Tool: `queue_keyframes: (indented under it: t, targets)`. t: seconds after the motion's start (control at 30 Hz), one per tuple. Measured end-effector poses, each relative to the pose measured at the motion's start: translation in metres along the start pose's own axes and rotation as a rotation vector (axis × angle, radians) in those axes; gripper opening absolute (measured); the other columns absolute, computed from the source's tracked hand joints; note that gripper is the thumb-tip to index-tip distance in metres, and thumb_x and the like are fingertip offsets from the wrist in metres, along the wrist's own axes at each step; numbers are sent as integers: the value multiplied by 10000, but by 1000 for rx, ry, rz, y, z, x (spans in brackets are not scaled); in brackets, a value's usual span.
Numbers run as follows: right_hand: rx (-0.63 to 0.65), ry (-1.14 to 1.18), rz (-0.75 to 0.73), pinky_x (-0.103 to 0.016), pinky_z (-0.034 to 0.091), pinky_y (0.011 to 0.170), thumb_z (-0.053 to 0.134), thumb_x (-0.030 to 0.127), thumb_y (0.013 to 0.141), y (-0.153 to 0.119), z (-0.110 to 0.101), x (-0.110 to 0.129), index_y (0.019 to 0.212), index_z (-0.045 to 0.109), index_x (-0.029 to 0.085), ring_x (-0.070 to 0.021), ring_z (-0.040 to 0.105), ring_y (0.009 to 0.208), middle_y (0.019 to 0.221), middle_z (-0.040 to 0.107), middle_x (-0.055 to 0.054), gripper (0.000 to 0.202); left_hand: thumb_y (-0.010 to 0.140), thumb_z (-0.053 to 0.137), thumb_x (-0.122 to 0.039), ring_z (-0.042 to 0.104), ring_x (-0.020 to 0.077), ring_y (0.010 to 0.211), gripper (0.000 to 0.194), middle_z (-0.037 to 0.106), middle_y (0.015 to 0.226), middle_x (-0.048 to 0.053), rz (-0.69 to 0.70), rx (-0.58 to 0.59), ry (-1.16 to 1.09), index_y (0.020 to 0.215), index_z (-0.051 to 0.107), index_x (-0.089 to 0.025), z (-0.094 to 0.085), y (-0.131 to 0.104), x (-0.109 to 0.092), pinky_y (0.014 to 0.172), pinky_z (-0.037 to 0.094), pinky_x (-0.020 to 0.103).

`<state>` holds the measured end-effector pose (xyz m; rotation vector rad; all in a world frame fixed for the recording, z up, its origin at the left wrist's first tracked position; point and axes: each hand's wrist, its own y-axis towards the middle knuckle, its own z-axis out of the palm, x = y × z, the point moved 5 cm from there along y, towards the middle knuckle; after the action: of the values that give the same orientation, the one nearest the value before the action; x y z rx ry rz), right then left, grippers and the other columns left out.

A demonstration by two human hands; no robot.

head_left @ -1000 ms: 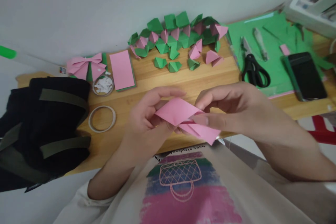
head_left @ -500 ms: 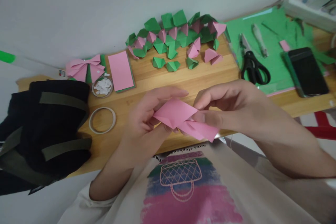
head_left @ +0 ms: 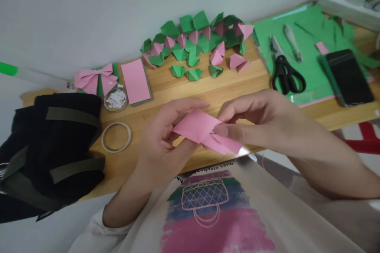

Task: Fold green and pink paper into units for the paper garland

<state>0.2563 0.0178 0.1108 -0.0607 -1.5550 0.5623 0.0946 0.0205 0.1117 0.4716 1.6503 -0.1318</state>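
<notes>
pinching pink paper point(head_left: 193, 126) in left hand point(head_left: 158, 144) and right hand point(head_left: 265, 116), grip narrow, shirt point(head_left: 218, 213) lettered "elephant"

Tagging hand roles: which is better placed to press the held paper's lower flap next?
Probably the right hand: its thumb lies by that flap; the left hand holds the paper opposite.

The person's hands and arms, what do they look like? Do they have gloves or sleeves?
The left hand and right hand have no gloves, and no rings or bracelets show. The left sleeve is loose and off-white with a hemmed edge. The right forearm is bare too, without visible markings.
</notes>
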Motion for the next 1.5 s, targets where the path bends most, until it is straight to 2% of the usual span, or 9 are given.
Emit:
queue_keyframes:
  t: [0.07, 0.2, 0.3, 0.43, 0.67, 0.93, 1.13, 1.23, 1.5]
  targets:
    - [-20, -3, 10, -195, 387, 462, 755, 211, 689, 1, -1, -1, 626, 731, 170, -78, 516, 514, 566, 652, 26, 79, 817, 642, -63, 686, 138, 873, 399, 679, 1115, 15, 1, -7, -10, 1139, 662, -298, 1, 0, -1, 678, 597, 219]
    - [11, 70, 15, -177, 418, 488, 746, 128, 655, 1, 0, 0, 650, 736, 170, -70, 550, 530, 593, 681, 35, 43, 814, 649, -57, 692, 125, 784, 403, 684, 1069, 11, 27, -2, -46, 1132, 660, -304, 3, 1, -3, 614, 593, 216]
    - [30, 118, 31, -170, 435, 500, 729, 101, 644, 2, 1, -2, 658, 736, 172, -68, 566, 530, 593, 689, 37, 72, 811, 649, -69, 698, 171, 873, 399, 686, 1083, 12, 21, -26, 12, 1118, 661, -322, 3, 1, -2, 659, 602, 260]
    - [1, 92, 27, -182, 407, 478, 701, 115, 647, 4, 0, -5, 623, 732, 174, -66, 528, 503, 559, 665, 40, 70, 818, 640, -101, 682, 208, 976, 365, 685, 1095, 26, 46, -46, 79, 1117, 667, -308, 3, 1, -3, 730, 601, 289]
    - [-22, 36, 3, -205, 357, 470, 676, 164, 671, 4, -1, -4, 621, 710, 154, -73, 491, 514, 568, 636, 26, 61, 791, 632, -39, 680, 170, 963, 408, 685, 1089, 10, 31, -60, 61, 1103, 670, -298, 2, 0, -1, 721, 608, 250]
    - [-36, 43, -14, -216, 339, 474, 678, 165, 661, 7, 0, -4, 573, 674, 168, -78, 468, 515, 541, 592, 32, 88, 760, 638, -17, 679, 187, 937, 436, 699, 1075, 3, 22, -77, 70, 1090, 688, -298, 2, 0, 2, 683, 620, 266]
    - [-41, 36, -23, -208, 347, 484, 666, 154, 670, 7, 0, -3, 558, 660, 151, -69, 469, 515, 531, 584, 31, 113, 767, 650, -34, 682, 190, 935, 429, 700, 1073, -1, 15, -70, 60, 1086, 683, -318, 3, 0, 2, 678, 617, 267]
    - [-35, 55, -26, -198, 358, 487, 662, 143, 667, 8, 0, -4, 558, 668, 153, -61, 474, 506, 527, 594, 37, 109, 760, 648, -11, 682, 164, 927, 446, 697, 1069, -10, 13, -75, 55, 1088, 681, -312, 3, 0, 2, 673, 607, 233]
    - [-21, 32, 12, -204, 389, 499, 651, 168, 661, 7, -1, -5, 585, 690, 158, -73, 505, 526, 569, 627, 20, 86, 772, 649, -24, 686, 173, 949, 407, 693, 1080, 7, 18, -69, 54, 1089, 681, -278, 2, 2, 0, 706, 617, 250]
